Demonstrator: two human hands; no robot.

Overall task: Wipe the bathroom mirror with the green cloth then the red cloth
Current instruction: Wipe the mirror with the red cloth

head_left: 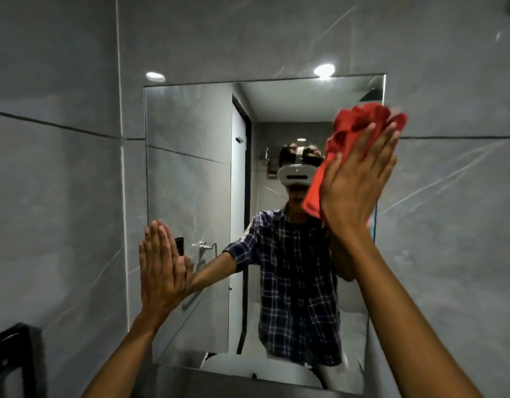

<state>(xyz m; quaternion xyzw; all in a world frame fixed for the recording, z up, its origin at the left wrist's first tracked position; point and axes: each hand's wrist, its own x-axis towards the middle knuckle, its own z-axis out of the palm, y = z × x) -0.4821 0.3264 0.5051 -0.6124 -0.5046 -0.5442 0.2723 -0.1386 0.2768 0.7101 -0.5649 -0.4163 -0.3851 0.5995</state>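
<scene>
The rectangular bathroom mirror (196,173) hangs on the grey tiled wall straight ahead. My right hand (360,182) lies flat with its fingers together, pressing the crumpled red cloth (354,124) against the mirror's upper right part. The cloth bunches above my fingertips and hangs down to the left of my palm. My left hand (160,271) rests flat and bare against the mirror's left edge, low down. The green cloth is not in view.
Grey marble-look tiles (55,196) surround the mirror on both sides. A black fixture (9,360) sticks out at the lower left. The mirror reflects a person in a checked shirt, a white door and a white basin rim (248,369) below.
</scene>
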